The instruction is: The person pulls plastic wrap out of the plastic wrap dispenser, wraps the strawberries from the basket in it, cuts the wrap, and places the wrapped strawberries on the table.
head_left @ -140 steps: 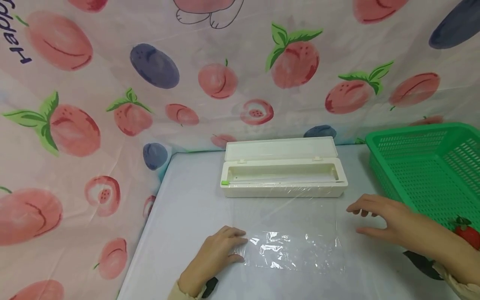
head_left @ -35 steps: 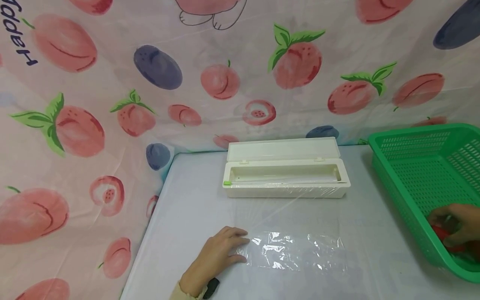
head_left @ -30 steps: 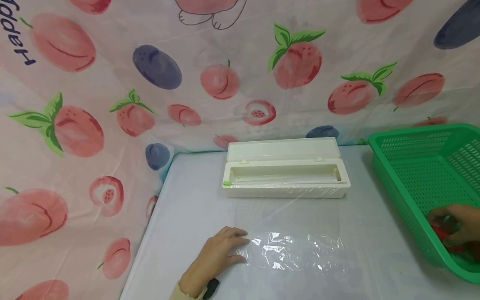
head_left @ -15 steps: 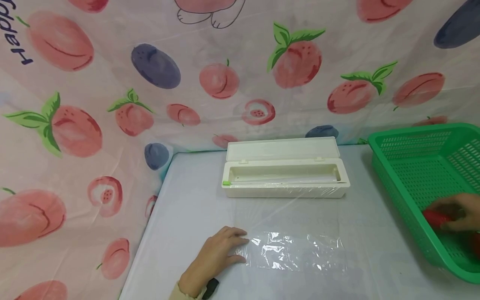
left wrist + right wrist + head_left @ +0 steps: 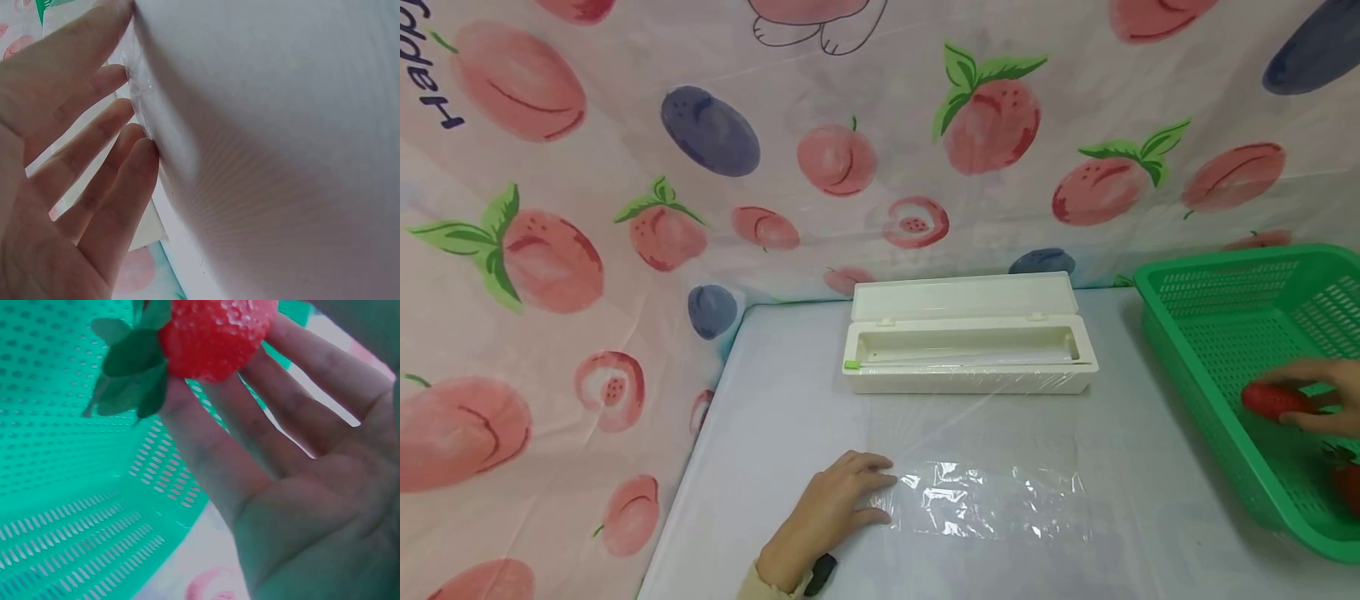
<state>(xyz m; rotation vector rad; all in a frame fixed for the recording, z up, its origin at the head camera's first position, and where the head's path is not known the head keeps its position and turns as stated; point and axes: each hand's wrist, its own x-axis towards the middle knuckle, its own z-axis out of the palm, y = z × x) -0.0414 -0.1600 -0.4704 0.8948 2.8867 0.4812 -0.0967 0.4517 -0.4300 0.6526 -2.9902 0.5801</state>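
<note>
My right hand pinches a red strawberry over the green basket. The right wrist view shows its green leaves and fingertips touching its side. A sheet of clear plastic wrap lies wrinkled on the white table, running out from the front of a cream wrap dispenser. With fingers spread and slightly bent, my left hand rests on the left edge of the wrap. In the left wrist view, its fingertips touch the film along that edge.
Another strawberry lies in the basket near its front. The dispenser's lid stands raised at the back, and a small green piece sits at its left front corner. A fruit-print cloth hangs behind and at the left.
My right hand has gone from beside the wrap into the basket, gripped a strawberry and raised it slightly up and leftward, uncovering the other strawberry. The left hand stays in place.
</note>
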